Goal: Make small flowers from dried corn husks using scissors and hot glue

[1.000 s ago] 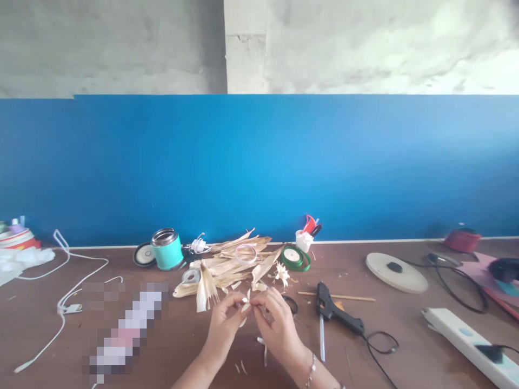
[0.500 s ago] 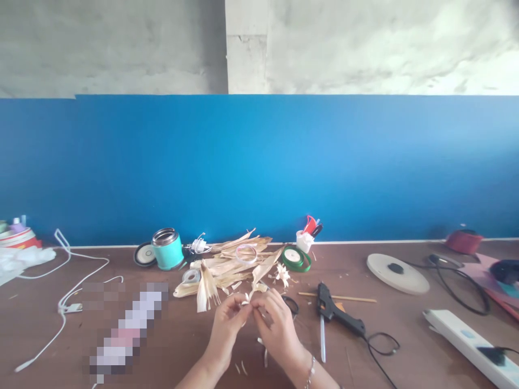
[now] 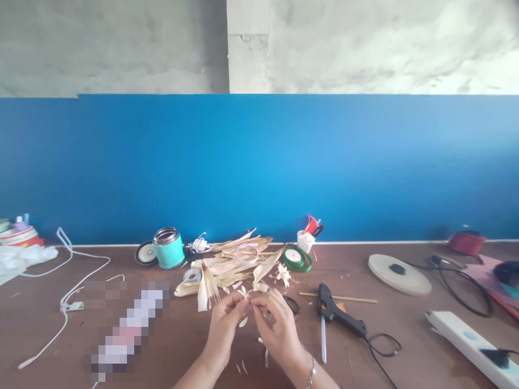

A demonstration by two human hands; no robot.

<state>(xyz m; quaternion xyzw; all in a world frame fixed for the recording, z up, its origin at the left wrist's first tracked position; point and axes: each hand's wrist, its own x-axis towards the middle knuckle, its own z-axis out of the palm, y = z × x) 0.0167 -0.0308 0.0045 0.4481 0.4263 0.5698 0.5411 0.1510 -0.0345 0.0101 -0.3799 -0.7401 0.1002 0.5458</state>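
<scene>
Over the front middle of the table, my left hand [image 3: 225,324] is closed in a pinch on a small pale husk flower piece [image 3: 243,292], whose narrow petals stick up above the fingertips. My right hand [image 3: 279,324], with a bracelet at the wrist, is pinched beside it, fingertips almost touching the left ones. What lies between the right fingers is too small to make out. A loose petal [image 3: 243,322] lies below the hands. Just beyond them are a fringed husk piece [image 3: 207,286], a pale husk flower [image 3: 283,275] and a pile of dried corn husks [image 3: 227,265].
A black glue gun [image 3: 340,316] lies to the right, near a wooden stick [image 3: 357,299] and a power strip [image 3: 466,337]. Behind stand a turquoise container [image 3: 168,253], green ribbon roll [image 3: 298,259] and white cup [image 3: 305,241]. White cables [image 3: 65,302] run at left.
My left hand has shifted slightly left and down. Narrow petals now show more clearly above its fingertips, and a loose petal is visible on the table below the hands.
</scene>
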